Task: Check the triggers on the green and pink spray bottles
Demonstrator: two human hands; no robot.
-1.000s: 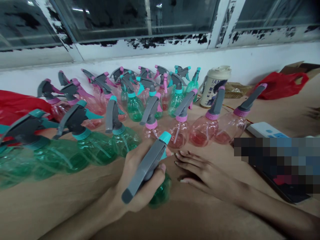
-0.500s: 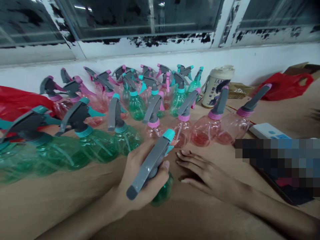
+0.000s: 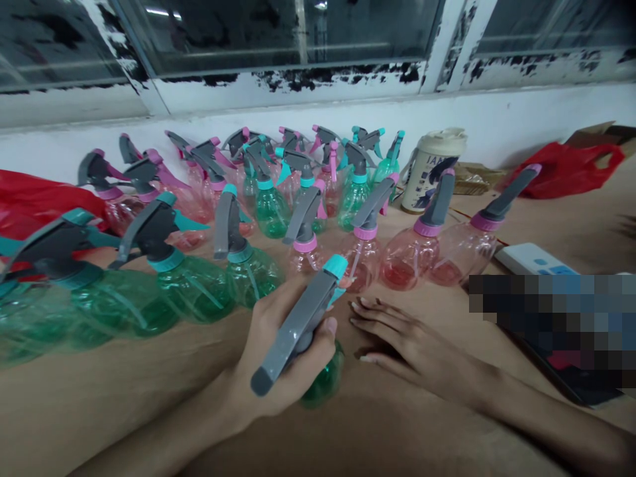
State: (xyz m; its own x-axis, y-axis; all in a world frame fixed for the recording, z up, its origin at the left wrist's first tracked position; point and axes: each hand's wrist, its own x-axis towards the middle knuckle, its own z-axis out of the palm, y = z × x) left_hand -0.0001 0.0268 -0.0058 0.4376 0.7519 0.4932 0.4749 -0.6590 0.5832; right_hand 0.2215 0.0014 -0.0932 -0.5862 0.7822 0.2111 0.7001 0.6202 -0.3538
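Note:
My left hand [image 3: 278, 338] is wrapped round the neck of a green spray bottle [image 3: 325, 379], under its grey trigger head with a teal nozzle. The nozzle points away to the upper right, and the hand hides much of the bottle. My right hand [image 3: 397, 334] lies on the brown tabletop [image 3: 397, 437] just right of that bottle, fingers stretched out, holding nothing. Beyond the hands runs a row of spray bottles: green ones [image 3: 196, 288] with teal collars on the left, pink ones [image 3: 410, 258] with pink collars on the right, some with a little liquid inside.
More pink and green spray bottles [image 3: 271, 209] crowd together by the white wall. A lidded cup [image 3: 430, 173] stands to their right. Red plastic bags [image 3: 571, 173] lie at both sides. At right are a white box-like device [image 3: 534, 258] and a dark, partly pixelated flat object [image 3: 571, 377].

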